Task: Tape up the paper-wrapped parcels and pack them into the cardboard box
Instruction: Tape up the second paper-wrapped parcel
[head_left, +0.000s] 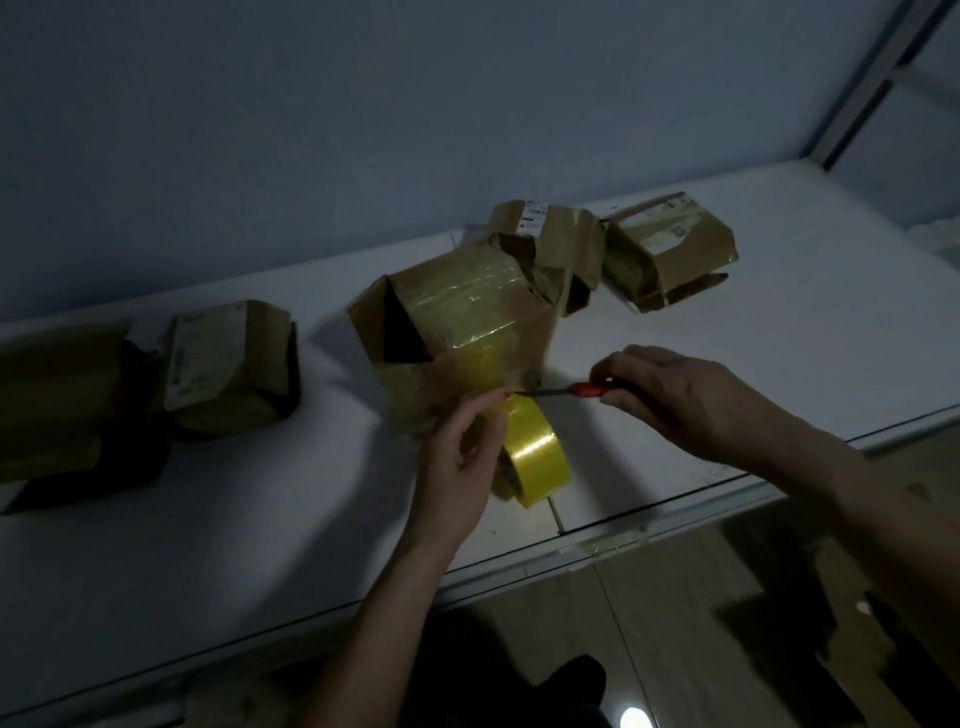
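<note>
Cutting the tape. My left hand (465, 441) grips the yellow tape roll (535, 452) just below the front parcel (457, 332), which stands mid-table (779, 332) with tape already across its top. My right hand (680, 400) is curled round a red-handled cutter (563, 391), blade at the strip between roll and parcel. The parcel looks light and crushable, its paper soft and its taped faces slick; I judge it best held by its lower edges. Three further parcels (670, 249) lie behind and to the left. Dim light hides the blade edge; no packing box can be told apart.
</note>
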